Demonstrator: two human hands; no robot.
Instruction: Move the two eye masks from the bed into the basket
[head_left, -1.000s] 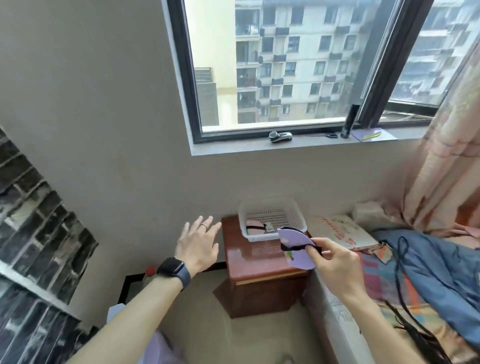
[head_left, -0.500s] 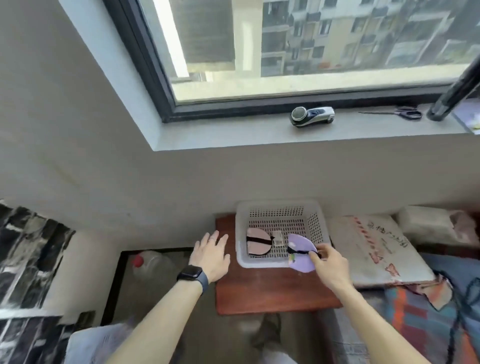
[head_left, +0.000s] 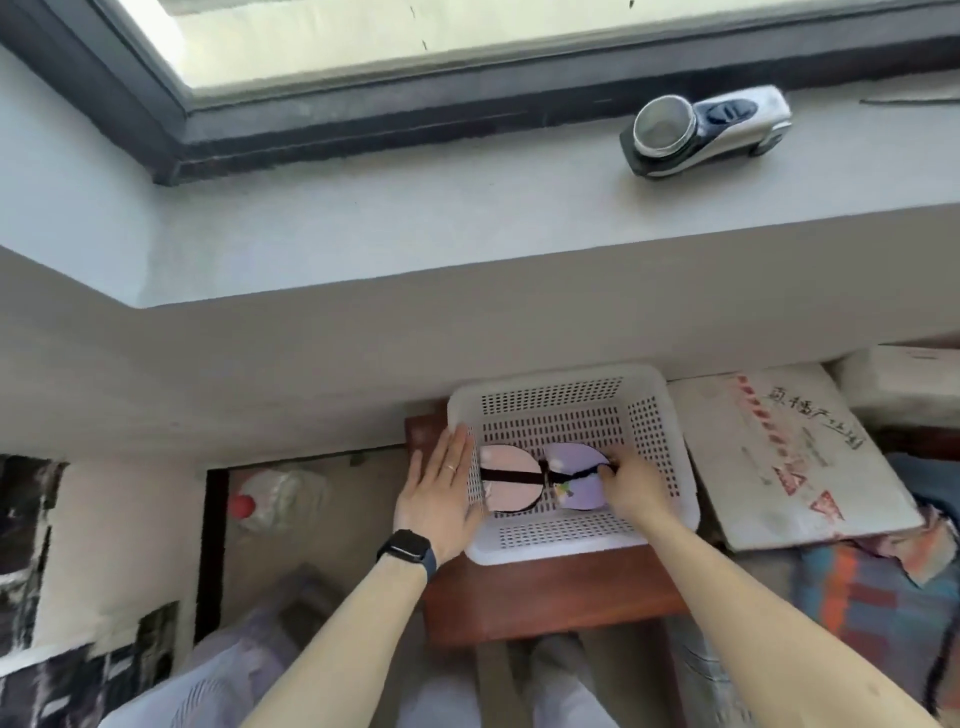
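A white perforated basket (head_left: 670, 457) stands on a small brown bedside cabinet (head_left: 550, 597) under the window sill. A pink eye mask (head_left: 506, 486) with a black strap lies folded on the basket floor at the left. Beside it, to the right, lies a purple eye mask (head_left: 579, 480). My right hand (head_left: 631, 491) is inside the basket, its fingers pinching the purple mask's black strap. My left hand (head_left: 436, 499), with a dark watch on the wrist, rests flat against the outside of the basket's left wall, fingers together.
A silver and black device (head_left: 706, 130) lies on the window sill above. A flat white package with red print (head_left: 784, 457) sits right of the basket, a patterned bed cover (head_left: 872, 592) below it. A clear bottle with a red cap (head_left: 275, 499) stands on the floor at left.
The view has moved closer and over the basket. My right hand has carried the purple mask down into the basket beside the pink one. My left hand has come against the basket's left wall.
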